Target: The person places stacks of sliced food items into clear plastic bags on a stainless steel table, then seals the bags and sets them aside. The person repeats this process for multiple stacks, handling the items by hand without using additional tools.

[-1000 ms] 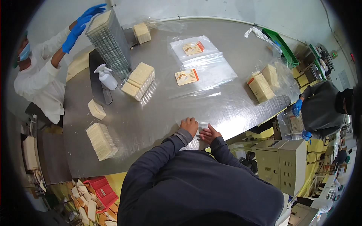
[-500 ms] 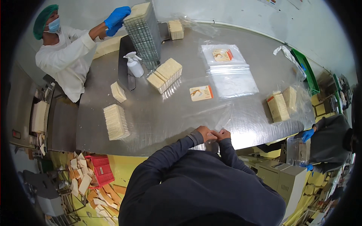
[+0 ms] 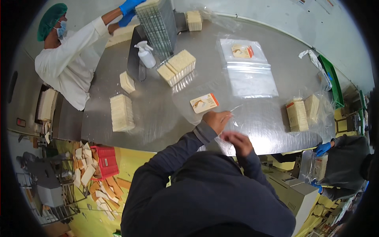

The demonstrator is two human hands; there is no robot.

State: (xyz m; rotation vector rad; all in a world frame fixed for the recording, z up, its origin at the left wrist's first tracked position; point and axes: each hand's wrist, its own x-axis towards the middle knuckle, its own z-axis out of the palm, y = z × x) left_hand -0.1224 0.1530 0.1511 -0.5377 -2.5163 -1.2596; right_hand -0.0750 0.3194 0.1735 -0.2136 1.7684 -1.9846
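A clear plastic bag (image 3: 201, 130) lies along the steel table's front edge. My left hand (image 3: 216, 120) has its fingers pinched on that bag, just below a cream-and-orange printed card (image 3: 204, 103). Slightly lower and to the right is my right hand (image 3: 237, 141), smeared by motion over the plastic, so its grip is unclear. Farther back, a pile of clear bags (image 3: 250, 81) carries a second card (image 3: 242, 51). Stacks of pale sliced bread stand left (image 3: 121, 113) and middle (image 3: 176, 67); bagged bread (image 3: 297, 115) is at the right.
A co-worker (image 3: 65, 75) in white reaches to a tall stack of trays (image 3: 156, 29) beside a spray bottle (image 3: 146, 55). Another person (image 3: 345, 162) works at the right by a grey machine (image 3: 296, 201). A green tray (image 3: 331, 79) is back right; a red crate (image 3: 106, 162) with offcuts is below left.
My left hand has moved forward, up toward the card; the right has separated from it and is in motion. The co-worker's hands have shifted on the trays, and my view has shifted.
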